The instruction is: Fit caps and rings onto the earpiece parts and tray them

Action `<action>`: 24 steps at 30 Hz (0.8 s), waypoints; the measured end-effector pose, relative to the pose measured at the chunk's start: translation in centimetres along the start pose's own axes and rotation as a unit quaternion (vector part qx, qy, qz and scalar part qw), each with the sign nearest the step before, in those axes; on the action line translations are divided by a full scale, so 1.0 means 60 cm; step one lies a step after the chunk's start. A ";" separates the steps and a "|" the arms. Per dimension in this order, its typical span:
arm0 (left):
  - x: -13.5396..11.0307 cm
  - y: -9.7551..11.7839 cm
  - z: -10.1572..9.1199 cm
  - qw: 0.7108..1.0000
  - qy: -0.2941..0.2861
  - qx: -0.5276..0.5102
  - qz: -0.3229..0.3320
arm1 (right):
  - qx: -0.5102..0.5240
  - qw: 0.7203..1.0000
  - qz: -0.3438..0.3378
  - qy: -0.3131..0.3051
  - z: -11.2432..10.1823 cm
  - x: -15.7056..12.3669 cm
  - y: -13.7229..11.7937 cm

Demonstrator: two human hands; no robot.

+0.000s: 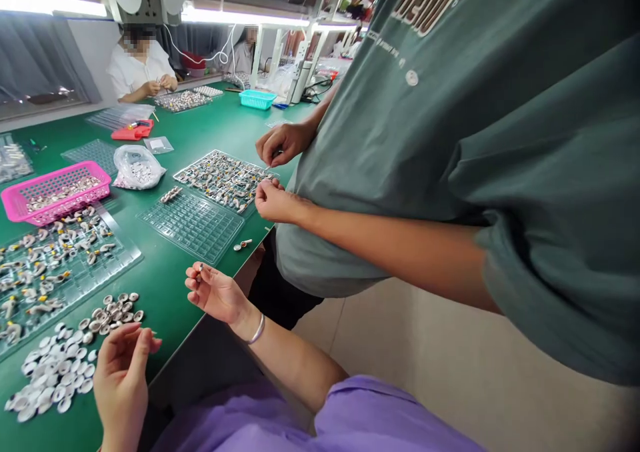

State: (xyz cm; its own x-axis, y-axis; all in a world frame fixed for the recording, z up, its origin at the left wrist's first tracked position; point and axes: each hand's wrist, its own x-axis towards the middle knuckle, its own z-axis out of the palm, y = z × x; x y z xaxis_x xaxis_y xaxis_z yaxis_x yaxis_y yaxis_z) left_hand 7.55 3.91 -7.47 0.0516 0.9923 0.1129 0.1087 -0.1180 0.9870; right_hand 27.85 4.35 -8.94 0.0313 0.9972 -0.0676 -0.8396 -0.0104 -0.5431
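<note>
My right hand point(216, 293), with a silver bangle on the wrist, hovers at the table's near edge and pinches a small metal part point(200, 268) between thumb and fingertips. My left hand point(120, 375) is lower left, fingers curled together beside a pile of white oval caps point(53, 372) on the green table point(165, 285); what it holds, if anything, is hidden. A smaller heap of silver ring-like parts point(113, 312) lies just above it. A clear tray point(50, 265) with assembled pieces sits to the left.
A person in a green shirt stands close on my right, both hands point(275, 199) over a filled clear tray point(225, 179). An empty clear tray point(193, 224), a pink basket point(55, 189), a plastic bag point(137, 167) and a loose part point(243, 245) lie nearby. Another person sits far back.
</note>
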 end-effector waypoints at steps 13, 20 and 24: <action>0.044 0.044 -0.057 0.942 0.025 0.308 0.128 | 0.068 0.997 0.007 0.035 0.002 -0.012 0.008; 0.091 0.028 -0.032 0.912 -0.080 0.363 0.174 | 0.039 0.998 0.020 0.043 0.007 -0.021 0.009; 0.097 0.034 -0.018 0.919 -0.102 0.345 0.159 | 0.006 0.999 0.031 0.038 0.009 -0.022 0.010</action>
State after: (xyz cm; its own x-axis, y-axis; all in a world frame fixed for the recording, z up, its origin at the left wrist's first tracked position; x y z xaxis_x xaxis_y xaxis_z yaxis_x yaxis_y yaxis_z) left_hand 6.98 9.51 -4.68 0.3676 0.8835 0.2904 0.6555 -0.4677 0.5929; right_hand 27.00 3.05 -8.75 0.0201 0.9863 -0.1637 -0.8476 -0.0700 -0.5260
